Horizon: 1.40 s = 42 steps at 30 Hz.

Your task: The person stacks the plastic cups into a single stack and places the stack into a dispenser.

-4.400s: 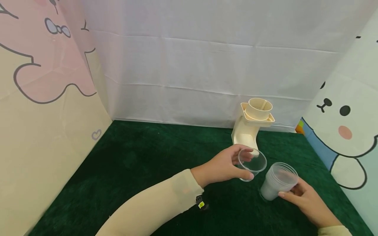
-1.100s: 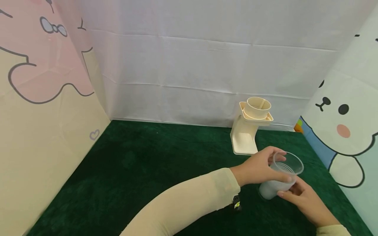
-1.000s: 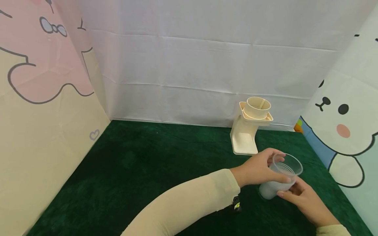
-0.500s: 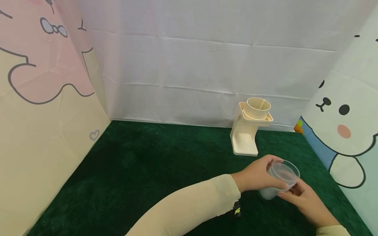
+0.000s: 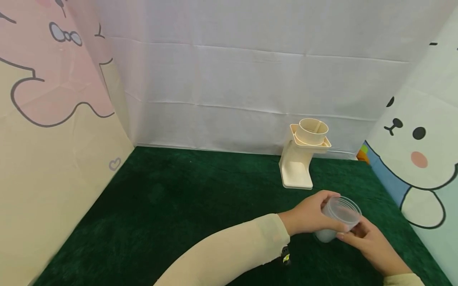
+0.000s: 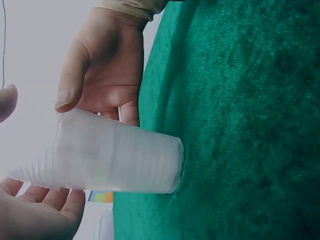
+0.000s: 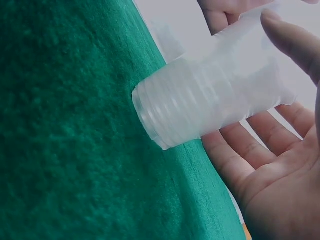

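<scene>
Behind cup stack (image 5: 338,218), cream dispenser (image 5: 302,157), green cloth (image 5: 179,206)

Colours: my tabletop (image 5: 186,198) is dark green plush. The stack of cups (image 5: 338,220) in my hands is clear to milky white, ribbed near the rim. The dispenser (image 5: 304,157) is cream. My sleeve (image 5: 229,254) is pale beige. The backdrop (image 5: 250,71) is plain white; side panels carry pink and white cartoon animals.
</scene>
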Each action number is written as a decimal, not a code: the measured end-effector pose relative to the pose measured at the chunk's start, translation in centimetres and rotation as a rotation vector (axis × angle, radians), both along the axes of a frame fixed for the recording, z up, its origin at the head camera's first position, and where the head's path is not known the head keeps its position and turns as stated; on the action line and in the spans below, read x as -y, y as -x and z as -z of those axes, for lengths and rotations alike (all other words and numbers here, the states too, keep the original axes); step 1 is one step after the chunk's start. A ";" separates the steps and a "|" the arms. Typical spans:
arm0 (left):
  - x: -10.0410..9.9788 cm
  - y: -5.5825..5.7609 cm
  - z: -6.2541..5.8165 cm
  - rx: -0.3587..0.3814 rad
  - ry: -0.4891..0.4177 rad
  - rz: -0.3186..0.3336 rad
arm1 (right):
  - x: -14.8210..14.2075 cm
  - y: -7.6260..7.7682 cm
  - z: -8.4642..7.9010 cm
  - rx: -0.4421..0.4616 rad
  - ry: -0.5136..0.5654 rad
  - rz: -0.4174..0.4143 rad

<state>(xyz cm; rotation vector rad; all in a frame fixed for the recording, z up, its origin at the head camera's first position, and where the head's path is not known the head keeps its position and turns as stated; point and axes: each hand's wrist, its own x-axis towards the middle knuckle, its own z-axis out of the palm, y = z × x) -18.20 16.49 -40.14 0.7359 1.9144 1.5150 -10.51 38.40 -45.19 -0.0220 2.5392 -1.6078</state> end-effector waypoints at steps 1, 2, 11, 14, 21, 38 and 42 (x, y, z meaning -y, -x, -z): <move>0.0 0.0 0.2 -0.001 0.004 -0.004 | 0.0 0.0 0.0 0.001 -0.002 -0.001; 0.0 0.0 0.4 -0.002 0.007 -0.009 | 0.0 0.1 0.0 0.000 -0.005 0.000; 0.2 -0.1 1.8 0.022 0.009 -0.011 | 0.0 0.1 -0.1 0.002 -0.044 0.014; 0.3 -0.2 1.9 0.015 0.007 -0.011 | 0.3 -0.2 -0.3 0.022 -0.038 0.032; 0.8 -0.5 1.7 -0.017 0.010 -0.022 | 0.7 -0.6 -0.9 -0.036 -0.012 0.030; 1.6 -2.3 2.9 -0.004 -0.055 -0.110 | -0.1 -1.8 -1.4 -0.191 0.051 0.019; 1.6 -2.5 3.1 -0.009 -0.073 -0.134 | -0.1 -1.8 -1.3 -0.199 0.092 0.020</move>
